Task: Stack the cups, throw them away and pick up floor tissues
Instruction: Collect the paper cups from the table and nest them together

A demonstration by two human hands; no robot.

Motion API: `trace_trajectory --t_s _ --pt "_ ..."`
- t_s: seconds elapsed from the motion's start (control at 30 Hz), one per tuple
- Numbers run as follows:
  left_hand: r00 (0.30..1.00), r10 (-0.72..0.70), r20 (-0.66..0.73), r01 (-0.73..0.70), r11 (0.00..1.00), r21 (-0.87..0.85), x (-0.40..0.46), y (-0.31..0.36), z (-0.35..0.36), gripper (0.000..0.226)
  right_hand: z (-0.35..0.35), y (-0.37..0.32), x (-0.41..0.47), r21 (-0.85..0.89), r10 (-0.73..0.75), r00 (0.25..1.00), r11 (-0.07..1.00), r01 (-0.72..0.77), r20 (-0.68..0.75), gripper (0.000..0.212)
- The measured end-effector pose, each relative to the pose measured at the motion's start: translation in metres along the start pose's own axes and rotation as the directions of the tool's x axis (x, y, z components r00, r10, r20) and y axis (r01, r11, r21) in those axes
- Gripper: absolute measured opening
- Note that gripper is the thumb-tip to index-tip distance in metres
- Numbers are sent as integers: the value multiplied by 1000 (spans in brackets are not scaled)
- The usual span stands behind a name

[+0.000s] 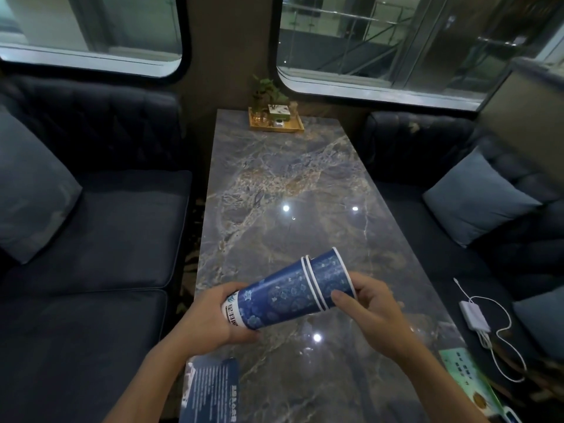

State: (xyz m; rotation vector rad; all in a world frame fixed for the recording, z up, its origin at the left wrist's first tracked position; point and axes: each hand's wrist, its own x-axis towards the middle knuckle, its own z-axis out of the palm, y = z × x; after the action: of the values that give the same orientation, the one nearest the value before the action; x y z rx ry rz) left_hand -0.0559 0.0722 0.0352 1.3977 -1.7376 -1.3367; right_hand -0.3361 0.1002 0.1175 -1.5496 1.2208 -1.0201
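A stack of blue paper cups with white flower prints and white rims lies tilted in the air above the near half of the marble table. My left hand grips the stack's base end. My right hand holds the rim end, thumb on the outer cup's wall. Three rims show close together, nested. No tissues are in view; the floor is mostly hidden by the table and sofas.
Dark blue sofas with grey-blue cushions flank the table. A gold tray with a plant stands at the far end. A blue leaflet and a green card lie at the near edge; a white charger with cable rests on the right sofa.
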Motion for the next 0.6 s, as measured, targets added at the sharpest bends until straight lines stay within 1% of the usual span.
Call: trace_trajectory --t_s 0.23,0.4,0.5,0.6 --pt "999 24 37 -24 1000 6 7 15 1 72 18 1 0 -12 23 1000 1000 -23 8 22" --pt "999 34 39 -34 999 13 9 19 2 67 30 3 -3 -101 20 998 995 -26 -58 20" --pt "998 46 31 -47 999 22 8 23 4 63 32 5 -3 -102 22 996 994 -31 -91 20" --pt "998 43 39 -43 999 -7 7 26 7 60 33 6 -5 -93 10 993 995 -21 -117 17"
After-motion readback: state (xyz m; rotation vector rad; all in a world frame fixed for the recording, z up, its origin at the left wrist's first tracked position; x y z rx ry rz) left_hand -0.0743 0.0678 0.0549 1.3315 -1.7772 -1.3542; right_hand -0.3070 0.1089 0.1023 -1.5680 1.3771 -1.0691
